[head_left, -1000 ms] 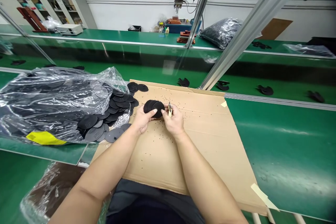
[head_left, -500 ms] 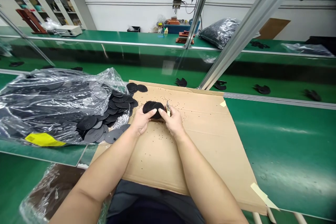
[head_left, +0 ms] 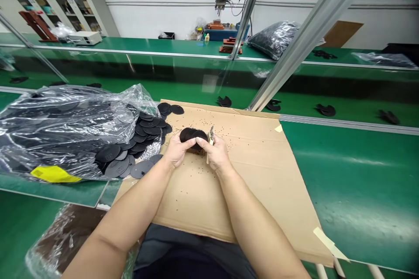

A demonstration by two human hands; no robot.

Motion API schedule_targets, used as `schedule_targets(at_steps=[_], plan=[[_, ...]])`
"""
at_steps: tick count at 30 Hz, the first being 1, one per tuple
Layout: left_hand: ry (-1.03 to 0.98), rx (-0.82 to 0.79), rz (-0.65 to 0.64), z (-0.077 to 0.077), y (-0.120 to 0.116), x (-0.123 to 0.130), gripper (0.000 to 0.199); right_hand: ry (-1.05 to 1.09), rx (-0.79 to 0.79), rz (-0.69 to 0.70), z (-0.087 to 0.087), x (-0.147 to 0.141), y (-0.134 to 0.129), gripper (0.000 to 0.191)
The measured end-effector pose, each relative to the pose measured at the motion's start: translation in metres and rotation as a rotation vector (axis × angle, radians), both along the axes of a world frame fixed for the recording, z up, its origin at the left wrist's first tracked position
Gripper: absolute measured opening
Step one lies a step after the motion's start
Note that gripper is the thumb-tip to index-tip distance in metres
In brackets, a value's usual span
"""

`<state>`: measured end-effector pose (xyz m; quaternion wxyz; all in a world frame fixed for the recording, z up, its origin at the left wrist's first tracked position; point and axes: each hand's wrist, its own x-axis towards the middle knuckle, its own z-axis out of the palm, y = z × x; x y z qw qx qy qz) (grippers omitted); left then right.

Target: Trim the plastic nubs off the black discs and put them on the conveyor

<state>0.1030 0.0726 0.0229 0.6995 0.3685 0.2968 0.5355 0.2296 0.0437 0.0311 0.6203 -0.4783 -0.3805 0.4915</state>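
Note:
My left hand (head_left: pixel 176 150) grips a small stack of black rubber discs (head_left: pixel 189 134), and my right hand (head_left: pixel 218 153) presses on the stack's right side. Small metal snips (head_left: pixel 211 136) with a pale handle stick up from my right hand's grip, their tips beside the discs. The hands hide the lower part of the stack. Both hands rest just above a flattened cardboard sheet (head_left: pixel 235 192) dotted with tiny black specks (head_left: pixel 235 139). Loose black discs (head_left: pixel 147 128) lie heaped to the left of my left hand.
A clear plastic bag of black discs (head_left: pixel 65 126) with a yellow label (head_left: pixel 55 174) lies left of the cardboard on the green workbench (head_left: pixel 350 183). Aluminium frame bars cross ahead. Black pieces (head_left: pixel 327 110) lie on a green bench beyond.
My hands have drawn closer together. My right hand now covers more of the disc stack, and the snips have shifted slightly right.

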Motion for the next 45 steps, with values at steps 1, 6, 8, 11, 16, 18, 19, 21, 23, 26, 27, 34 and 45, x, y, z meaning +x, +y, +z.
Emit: schedule_targets(at_steps=[1,6,8,11,16,18,19,21,23,26,27,34,45], plan=[[-0.005,0.0,-0.005,-0.001,0.0,0.0,0.036,-0.007,-0.002,-0.017,-0.001,0.0,0.0,0.035],[-0.024,-0.031,-0.03,0.0,0.001,0.001,0.037,-0.125,-0.011,-0.096,-0.008,-0.002,0.002,0.033],[-0.059,-0.079,-0.027,0.002,0.002,0.0,0.04,-0.214,0.032,-0.084,-0.009,-0.003,0.0,0.032],[-0.103,-0.218,-0.035,0.001,0.007,-0.004,0.04,-0.323,0.166,-0.036,-0.007,-0.004,-0.004,0.031],[-0.144,-0.355,-0.14,-0.002,0.011,-0.01,0.032,-0.471,0.376,-0.039,-0.004,-0.001,-0.007,0.019],[-0.156,-0.367,-0.168,-0.002,0.009,-0.01,0.027,-0.566,0.458,-0.075,-0.004,0.0,-0.006,0.014],[-0.16,-0.374,-0.171,-0.002,0.008,-0.009,0.025,-0.616,0.498,-0.09,-0.004,0.001,-0.006,0.013],[-0.169,-0.379,-0.172,-0.002,0.005,-0.007,0.026,-0.697,0.556,-0.099,-0.003,0.001,-0.006,0.012],[-0.178,-0.371,-0.178,-0.002,0.003,-0.006,0.028,-0.744,0.58,-0.097,-0.003,0.001,-0.006,0.012],[-0.18,-0.353,-0.187,-0.002,0.003,-0.006,0.031,-0.77,0.597,-0.098,-0.002,0.001,-0.006,0.011],[-0.179,-0.347,-0.183,-0.002,0.003,-0.007,0.031,-0.769,0.602,-0.095,-0.003,0.0,-0.006,0.011],[-0.1,-0.282,0.113,0.0,0.015,-0.001,0.038,-0.588,0.433,-0.258,-0.017,0.003,0.001,0.013],[1.223,0.473,0.63,0.043,0.167,-0.014,0.038,-0.58,0.337,-0.387,-0.024,0.004,0.012,0.007]])
